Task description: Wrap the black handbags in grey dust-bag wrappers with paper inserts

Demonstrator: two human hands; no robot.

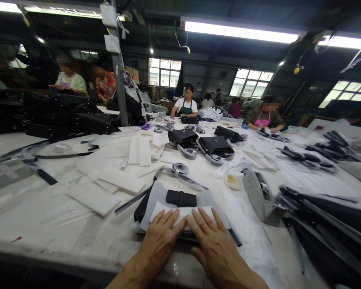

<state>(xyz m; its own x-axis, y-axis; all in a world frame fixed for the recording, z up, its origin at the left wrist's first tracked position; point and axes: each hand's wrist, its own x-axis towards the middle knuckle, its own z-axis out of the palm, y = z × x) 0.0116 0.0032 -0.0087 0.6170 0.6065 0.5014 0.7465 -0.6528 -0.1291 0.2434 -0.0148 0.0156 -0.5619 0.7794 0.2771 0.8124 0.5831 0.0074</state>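
Note:
Directly before me on the white table lies a black handbag (pixel 140 208), partly covered by white wrapping paper (pixel 158 195). Across its near side is a white sheet of foam or card (pixel 159 209). My left hand (pixel 161 237) rests on that sheet with fingers stretched out flat. Beside it, my right hand (pixel 213 237) presses flat on the same sheet, fingers spread. A black flap or tab (pixel 181 198) shows on the bag just beyond my fingertips. Behind the bag sits a coiled, wrapped strap (pixel 179 169).
White sheets (pixel 98 196) lie left, and a grey tape dispenser (pixel 260 196) stands right beside a small yellowish dish (pixel 233 181). Black bags (pixel 215 146) lie further back. Black wrapped pieces (pixel 325 224) crowd the right edge. A metal post (pixel 120 80) rises at left. Several people work across the table.

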